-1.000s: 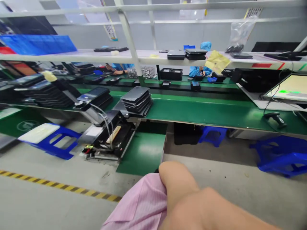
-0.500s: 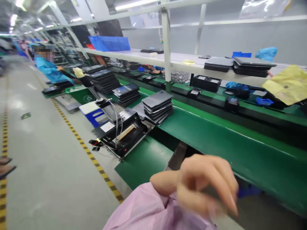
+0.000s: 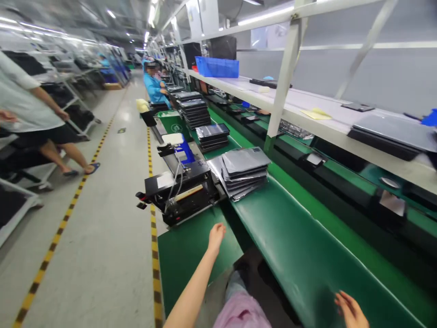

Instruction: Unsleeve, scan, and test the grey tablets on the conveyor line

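My left hand [image 3: 216, 238] is in the air over the lower green mat [image 3: 191, 246], its fingers loosely bent with nothing seen in them. Ahead of it sits a black bench machine [image 3: 187, 191] with clear tubes and a pale strip along its front. Low on the right, my right hand [image 3: 351, 310] hovers by the long green worktop [image 3: 283, 241], fingers stretched out and holding nothing visible. Beyond the machine, a stack of flat grey panels in clear film [image 3: 246, 166] lies on the worktop, out of reach of both hands.
More stacks of dark panels [image 3: 193, 111] stand farther along the bench. A conveyor line [image 3: 327, 228] runs on the right under a white shelf [image 3: 290, 102] with a blue bin [image 3: 218, 67]. A person in blue [image 3: 153, 89] sits ahead; another person [image 3: 30, 100] walks at left.
My view has swung left along the aisle. The hand seen large and blurred before is gone from that spot; both my hands now show, apart and lower. A walking person has come into view.
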A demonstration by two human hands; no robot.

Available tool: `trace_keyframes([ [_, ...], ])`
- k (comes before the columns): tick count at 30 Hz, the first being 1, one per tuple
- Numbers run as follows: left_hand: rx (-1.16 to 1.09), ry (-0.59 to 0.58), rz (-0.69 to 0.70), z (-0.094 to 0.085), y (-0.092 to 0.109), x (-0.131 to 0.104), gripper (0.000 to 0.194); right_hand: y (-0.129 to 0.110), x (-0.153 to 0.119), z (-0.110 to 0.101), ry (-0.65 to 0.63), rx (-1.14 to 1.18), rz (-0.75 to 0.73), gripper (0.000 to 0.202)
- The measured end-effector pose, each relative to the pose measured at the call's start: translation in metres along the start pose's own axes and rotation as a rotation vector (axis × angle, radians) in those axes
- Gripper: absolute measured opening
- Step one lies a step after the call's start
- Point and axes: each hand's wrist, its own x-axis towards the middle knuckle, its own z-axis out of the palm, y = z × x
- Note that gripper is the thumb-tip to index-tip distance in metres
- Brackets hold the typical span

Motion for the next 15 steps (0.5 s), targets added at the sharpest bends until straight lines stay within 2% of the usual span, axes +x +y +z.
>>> trace_keyframes([
  [3,0.006,0.045,0.033,0.016,0.029,0.064,0.021,-0.040,0.053,0.101,-0.223,0.063,-0.022,0.095],
  [6,-0.016,0.105,0.069,0.040,0.062,0.134,0.031,-0.095,0.088,0.205,-0.388,0.051,-0.046,0.109],
  [8,-0.038,0.154,0.091,0.055,0.081,0.175,0.034,-0.134,0.106,0.265,-0.457,0.063,-0.052,0.118],
  [12,-0.091,0.188,0.103,0.072,0.100,0.235,0.037,-0.197,0.146,0.366,-0.476,0.097,-0.098,0.124],
  [15,-0.107,0.197,0.081,0.075,0.096,0.259,0.038,-0.221,0.178,0.421,-0.442,0.132,-0.141,0.111],
])
